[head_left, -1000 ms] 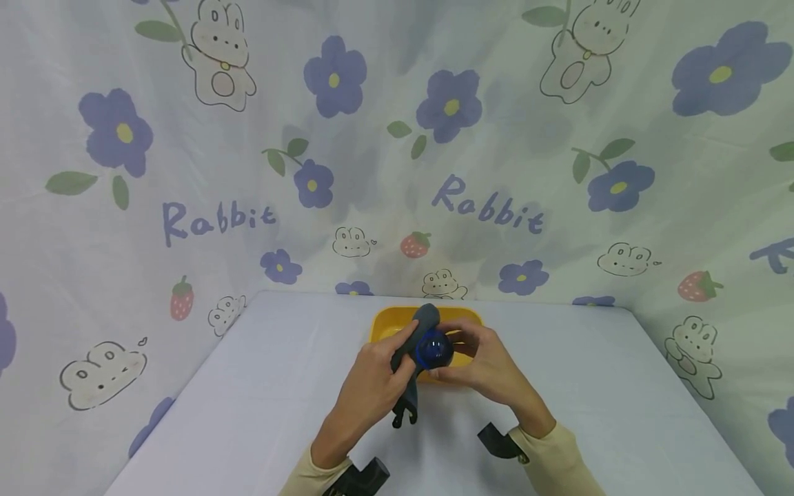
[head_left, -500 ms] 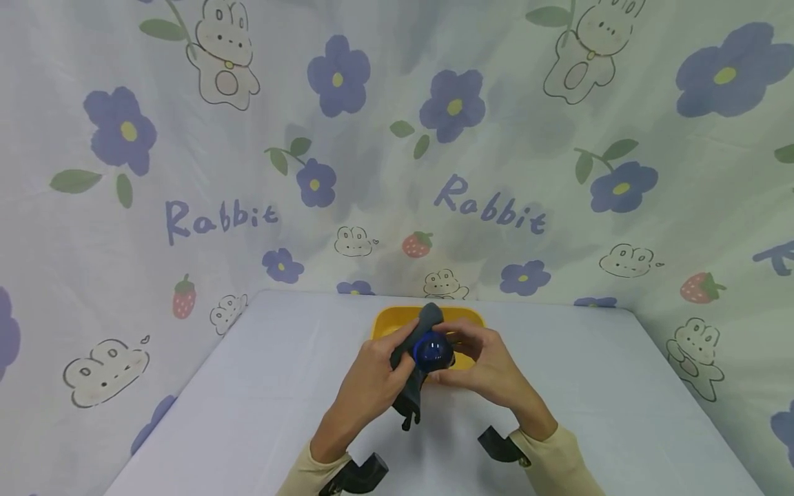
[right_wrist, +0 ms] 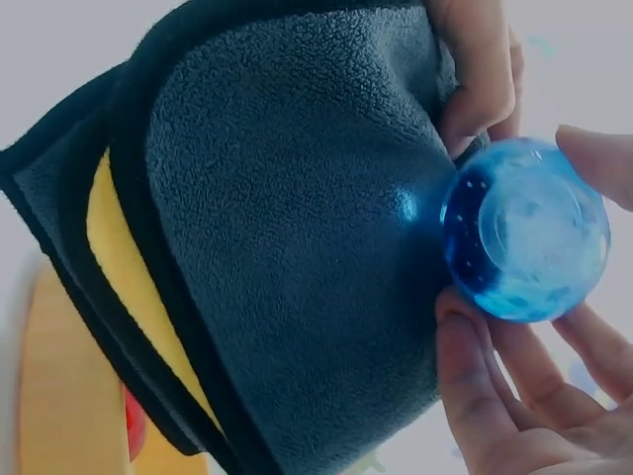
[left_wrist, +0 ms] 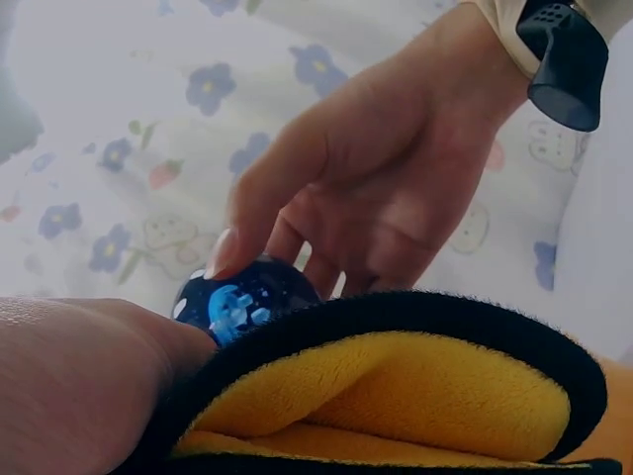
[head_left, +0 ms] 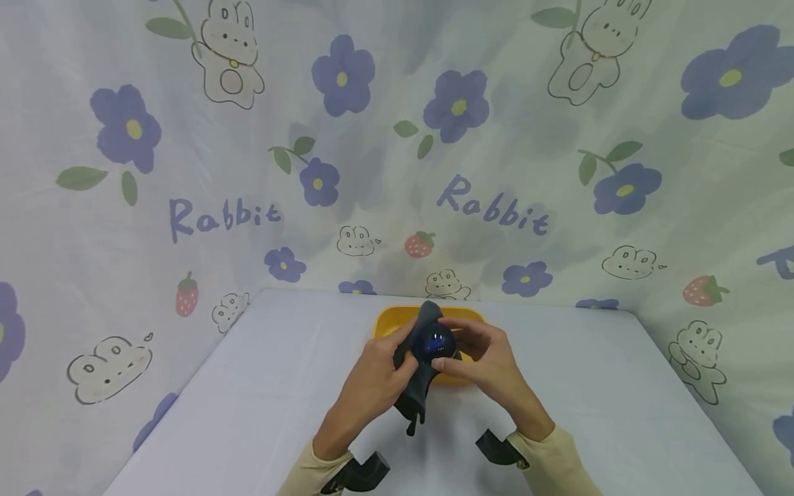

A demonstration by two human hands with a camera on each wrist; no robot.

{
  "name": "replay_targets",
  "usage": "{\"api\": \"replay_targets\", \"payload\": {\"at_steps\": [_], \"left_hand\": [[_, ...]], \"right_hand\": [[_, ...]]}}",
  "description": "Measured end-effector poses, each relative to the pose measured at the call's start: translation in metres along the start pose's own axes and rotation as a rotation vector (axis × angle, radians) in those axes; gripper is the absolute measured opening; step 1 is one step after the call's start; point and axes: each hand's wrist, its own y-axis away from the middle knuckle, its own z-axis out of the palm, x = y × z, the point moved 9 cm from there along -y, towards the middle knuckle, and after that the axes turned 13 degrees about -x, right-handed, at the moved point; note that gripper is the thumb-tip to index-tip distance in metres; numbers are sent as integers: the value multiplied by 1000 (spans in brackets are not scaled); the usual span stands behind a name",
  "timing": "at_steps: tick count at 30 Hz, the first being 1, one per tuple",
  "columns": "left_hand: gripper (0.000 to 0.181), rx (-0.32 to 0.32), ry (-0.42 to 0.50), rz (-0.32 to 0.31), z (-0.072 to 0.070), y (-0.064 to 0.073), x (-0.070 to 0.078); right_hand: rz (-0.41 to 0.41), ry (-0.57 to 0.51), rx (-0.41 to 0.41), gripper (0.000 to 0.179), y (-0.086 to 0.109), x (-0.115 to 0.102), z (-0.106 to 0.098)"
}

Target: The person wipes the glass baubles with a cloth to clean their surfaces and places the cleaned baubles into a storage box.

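Observation:
A dark grey cloth (head_left: 414, 396) with black edging is gripped in my left hand (head_left: 372, 375); its yellow lining (left_wrist: 396, 396) shows in the left wrist view. My right hand (head_left: 493, 358) holds a shiny blue glass ball (head_left: 439, 342) between thumb and fingers. In the right wrist view the ball (right_wrist: 524, 233) looks see-through, and the grey side of the cloth (right_wrist: 297, 198) lies against or just beside it. A pale blue crescent-like shape is visible inside the ball (left_wrist: 242, 297) in the left wrist view. Both hands are raised above the table.
Behind the hands stands a yellow tray (head_left: 386, 318) on the white table (head_left: 273, 372). Part of a red thing (right_wrist: 135, 426) shows by the tray in the right wrist view. A curtain with flowers and rabbits (head_left: 347, 138) hangs at the back.
The ball has turned in my right fingers, and the right thumb has moved up over its front. The cloth's lower end has swung slightly right. My left hand keeps nearly the same place.

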Motion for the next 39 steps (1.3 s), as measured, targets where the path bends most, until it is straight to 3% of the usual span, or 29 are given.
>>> {"api": "replay_targets", "payload": {"at_steps": [9,21,31,39], "left_hand": [[58,-31,-2,-27,3,0,1],[56,-38,-10,-44,3,1,2],[53,53,-6,16,-6,5,11],[51,83,8,44,-8,5,13]], "right_hand": [[15,-31,92,57,1,4,-11],[61,-2,57,66,-1,7,-13],[123,101,-4,62,-1,15,-9],[186,157,-42,63,0,18,-4]]}}
